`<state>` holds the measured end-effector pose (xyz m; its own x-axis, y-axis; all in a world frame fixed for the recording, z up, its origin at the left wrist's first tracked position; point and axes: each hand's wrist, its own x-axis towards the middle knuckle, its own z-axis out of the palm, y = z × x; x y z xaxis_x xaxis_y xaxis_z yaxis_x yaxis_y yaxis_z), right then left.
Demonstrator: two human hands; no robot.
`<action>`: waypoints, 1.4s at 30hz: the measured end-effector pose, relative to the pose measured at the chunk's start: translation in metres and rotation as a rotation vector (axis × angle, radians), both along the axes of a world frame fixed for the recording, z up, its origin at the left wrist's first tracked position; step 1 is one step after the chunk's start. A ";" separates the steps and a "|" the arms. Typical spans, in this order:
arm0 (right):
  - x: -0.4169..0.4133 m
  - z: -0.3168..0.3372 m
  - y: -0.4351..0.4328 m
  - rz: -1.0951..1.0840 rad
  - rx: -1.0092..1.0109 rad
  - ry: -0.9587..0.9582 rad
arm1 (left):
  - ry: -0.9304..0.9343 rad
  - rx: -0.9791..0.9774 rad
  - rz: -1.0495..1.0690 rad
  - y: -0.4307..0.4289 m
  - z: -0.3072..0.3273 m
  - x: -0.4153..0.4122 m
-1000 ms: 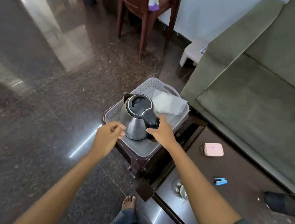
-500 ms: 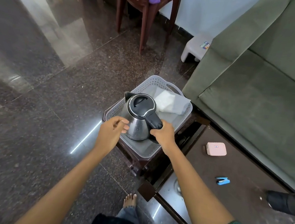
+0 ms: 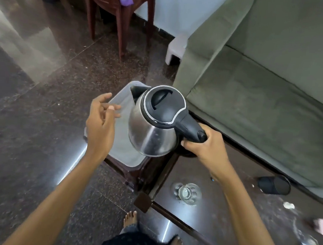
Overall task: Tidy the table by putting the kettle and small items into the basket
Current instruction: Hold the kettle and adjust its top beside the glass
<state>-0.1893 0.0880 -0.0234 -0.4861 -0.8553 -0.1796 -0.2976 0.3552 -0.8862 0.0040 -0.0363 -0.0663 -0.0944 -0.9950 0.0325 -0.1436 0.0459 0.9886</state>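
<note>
Right fingers (image 3: 187, 144): curled tight round the black handle (image 3: 190, 128) of the kettle (image 3: 152, 129); the right hand (image 3: 209, 149) grips it from the near right.
Left fingers (image 3: 105, 98): loosely spread, holding nothing; the left hand (image 3: 100, 123) hovers just left of the steel body, not touching it.
Kettle: upright, lid (image 3: 160, 100) shut, spout (image 3: 135, 91) pointing far left, over the right part of the basket (image 3: 119, 148) (whether its base touches the basket's bottom, I cannot tell).
Basket: pale plastic, on a dark stool (image 3: 148, 172) just left of the counter (image 3: 207, 214).
Counter: dark, near right, carrying a glass (image 3: 186, 193).
Sofa (image 3: 266, 92): green, far right.
</note>
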 end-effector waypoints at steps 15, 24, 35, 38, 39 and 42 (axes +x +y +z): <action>-0.083 -0.031 0.212 -0.210 0.230 -0.006 | -0.090 0.185 -0.389 0.138 -0.100 -0.126; -0.116 -0.089 0.273 -0.192 0.405 0.180 | -0.339 0.357 -0.508 0.197 -0.201 -0.141; -0.126 -0.138 0.274 -0.047 0.379 0.285 | -0.625 0.198 -0.835 0.220 -0.262 -0.131; -0.125 -0.145 0.267 -0.010 0.389 0.332 | -0.617 0.186 -0.882 0.216 -0.271 -0.130; -0.125 -0.146 0.266 0.004 0.392 0.350 | -0.622 0.177 -0.886 0.216 -0.273 -0.130; -0.123 -0.149 0.262 0.034 0.381 0.390 | -0.652 0.108 -0.868 0.216 -0.277 -0.129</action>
<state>-0.3126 0.3495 -0.1722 -0.5520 -0.7813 -0.2913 -0.5955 0.6139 -0.5181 -0.1253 0.1801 -0.3434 -0.7330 -0.5759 -0.3621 -0.6025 0.3023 0.7387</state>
